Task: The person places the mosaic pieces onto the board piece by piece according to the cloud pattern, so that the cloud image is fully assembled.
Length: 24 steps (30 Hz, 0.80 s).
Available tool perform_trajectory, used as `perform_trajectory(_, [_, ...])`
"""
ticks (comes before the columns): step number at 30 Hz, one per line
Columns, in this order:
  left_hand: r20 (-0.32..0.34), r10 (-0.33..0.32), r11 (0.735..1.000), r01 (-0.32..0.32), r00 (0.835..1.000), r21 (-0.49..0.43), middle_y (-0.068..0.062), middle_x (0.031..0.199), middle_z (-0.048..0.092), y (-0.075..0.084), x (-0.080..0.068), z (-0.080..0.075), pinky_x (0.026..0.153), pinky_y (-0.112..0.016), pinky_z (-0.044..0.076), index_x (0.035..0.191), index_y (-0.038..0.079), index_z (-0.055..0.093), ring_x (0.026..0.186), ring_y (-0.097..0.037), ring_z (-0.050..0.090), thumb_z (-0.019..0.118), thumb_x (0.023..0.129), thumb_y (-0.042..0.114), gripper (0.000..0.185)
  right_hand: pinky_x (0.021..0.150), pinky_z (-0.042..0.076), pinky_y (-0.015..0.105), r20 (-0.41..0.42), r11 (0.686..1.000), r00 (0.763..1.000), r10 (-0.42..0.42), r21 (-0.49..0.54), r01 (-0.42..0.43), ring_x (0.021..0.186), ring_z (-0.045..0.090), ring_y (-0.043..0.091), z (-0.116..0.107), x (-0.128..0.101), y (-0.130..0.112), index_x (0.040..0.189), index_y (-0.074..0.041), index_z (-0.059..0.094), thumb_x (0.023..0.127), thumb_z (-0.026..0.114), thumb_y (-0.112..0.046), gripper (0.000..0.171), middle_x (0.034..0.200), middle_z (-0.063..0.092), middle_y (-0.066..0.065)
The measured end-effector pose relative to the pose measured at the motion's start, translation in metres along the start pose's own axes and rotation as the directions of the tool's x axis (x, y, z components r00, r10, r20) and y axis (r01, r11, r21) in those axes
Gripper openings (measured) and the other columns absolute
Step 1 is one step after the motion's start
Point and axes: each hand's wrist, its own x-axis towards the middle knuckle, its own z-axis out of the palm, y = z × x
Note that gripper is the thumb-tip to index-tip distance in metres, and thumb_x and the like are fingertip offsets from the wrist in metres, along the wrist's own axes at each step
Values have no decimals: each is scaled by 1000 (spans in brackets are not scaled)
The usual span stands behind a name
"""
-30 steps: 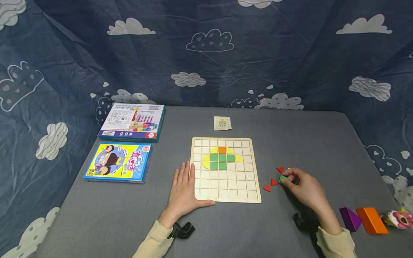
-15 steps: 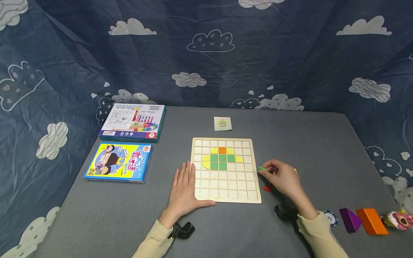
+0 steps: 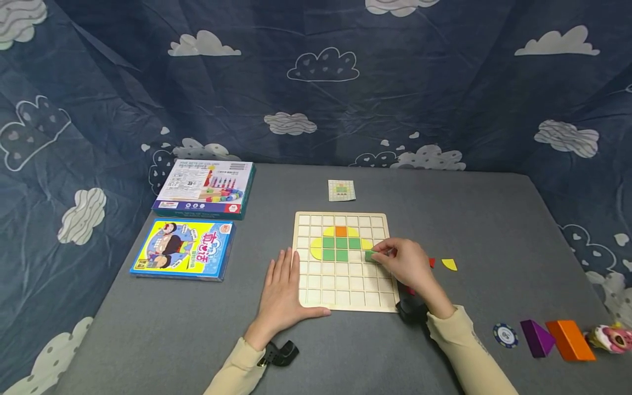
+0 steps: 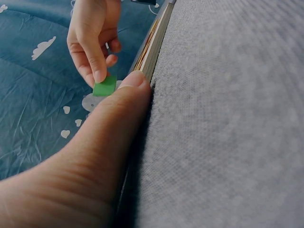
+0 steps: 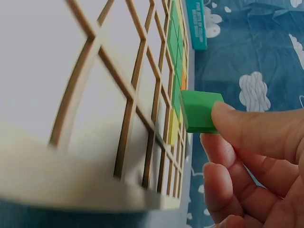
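Observation:
Pinched between the thumb and fingers of my right hand (image 3: 407, 266) is a small green square tile (image 5: 199, 111), held over the right part of a wooden grid board (image 3: 340, 282). In the head view, several green squares (image 3: 328, 254), an orange square (image 3: 341, 231) and yellow curved pieces (image 3: 316, 248) fill cells in the upper half of the board. My left hand (image 3: 281, 296) lies with straight fingers along the board's left edge, its thumb at the front edge. Right of the board are a red triangle (image 3: 432, 263) and a yellow quarter-circle (image 3: 449, 264), the triangle partly hidden by my right hand.
A patterned card (image 3: 341, 190) lies behind the board. Two boxes, one white and purple (image 3: 199, 186), one yellow and blue (image 3: 181, 249), sit at left. At right are a poker chip (image 3: 506, 335), a purple block (image 3: 537, 338), an orange block (image 3: 570, 340) and a toy figure (image 3: 612, 338).
My right hand has carried the green tile leftward from beside the red triangles to over the board. The yellow quarter-circle and poker chip have come into full view. My left hand stays put.

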Motion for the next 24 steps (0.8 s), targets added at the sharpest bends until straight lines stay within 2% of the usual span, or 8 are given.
perform_trajectory(3, [-10,6,1000,-6,1000,-1,-22,155,11,0,0,0,112,-48,5,149,-5,14,142,-33,5,61,59,84,135,43,27,28,13,1000,1000,4,-8,-4,50,43,13,4,3,-4,86,-13,75,80,78,-18,8,58,52,-5])
perform_trajectory(15, [-6,5,1000,-5,1000,7,-22,154,12,0,0,0,112,-48,6,149,-5,15,142,-33,5,61,58,84,135,49,36,30,46,1000,999,-9,-2,9,55,49,11,17,10,-13,87,-12,75,79,78,-14,8,71,65,-6])
perform_trajectory(24, [3,-5,1000,5,1000,14,-22,154,11,0,1,-1,112,-48,5,149,-5,13,142,-32,4,61,58,84,136,53,38,31,67,1000,997,-31,2,31,58,50,10,23,13,-14,86,-12,75,80,76,-13,7,73,65,-7])
